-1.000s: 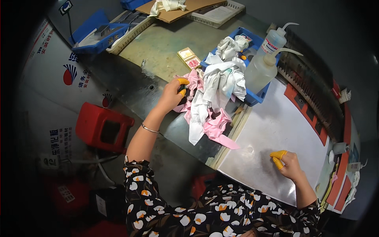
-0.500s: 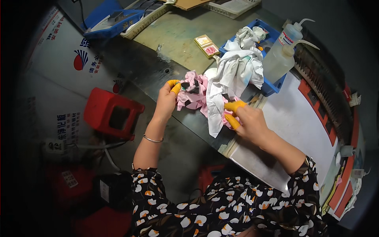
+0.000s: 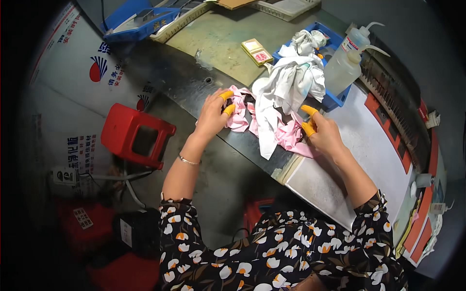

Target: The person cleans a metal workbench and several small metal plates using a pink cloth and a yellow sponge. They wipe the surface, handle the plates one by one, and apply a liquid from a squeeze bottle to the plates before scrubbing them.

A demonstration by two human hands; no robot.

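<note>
The right hand (image 3: 326,135), over the white board (image 3: 369,136) a second ago, is now beside the pink cloth (image 3: 289,132), thumb and finger parted; the left hand (image 3: 212,114) curls at its left end, whether gripping I cannot tell, so both flank it on the desk (image 3: 213,43)

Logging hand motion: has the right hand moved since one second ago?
Yes: judged against the blue bin, the right hand has moved leftward and away from the body, nearer the bin, from the white board to beside the pink cloth.
</note>
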